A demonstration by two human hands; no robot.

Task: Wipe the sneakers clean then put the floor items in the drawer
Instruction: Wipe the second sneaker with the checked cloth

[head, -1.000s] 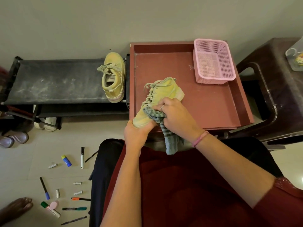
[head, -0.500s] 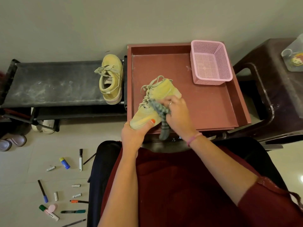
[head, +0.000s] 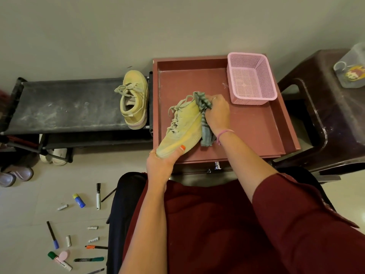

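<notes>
- Two yellow sneakers: the left hand (head: 161,165) is gripping the toe of one sneaker (head: 182,127) over the open red drawer (head: 256,123); the other sneaker (head: 135,99) is sitting on the black rack (head: 65,103).
- The right hand (head: 217,113) is clutching one striped cloth (head: 204,119) against the held sneaker's heel.
- One pink basket (head: 250,78) is sitting in the drawer.
- Roughly a dozen markers (head: 98,195) and small sticks are lying scattered on the floor.

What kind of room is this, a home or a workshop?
Most likely a home entryway or hallway: a low shoe rack holding a sneaker, slippers on the tiled floor, and an open drawer.
</notes>
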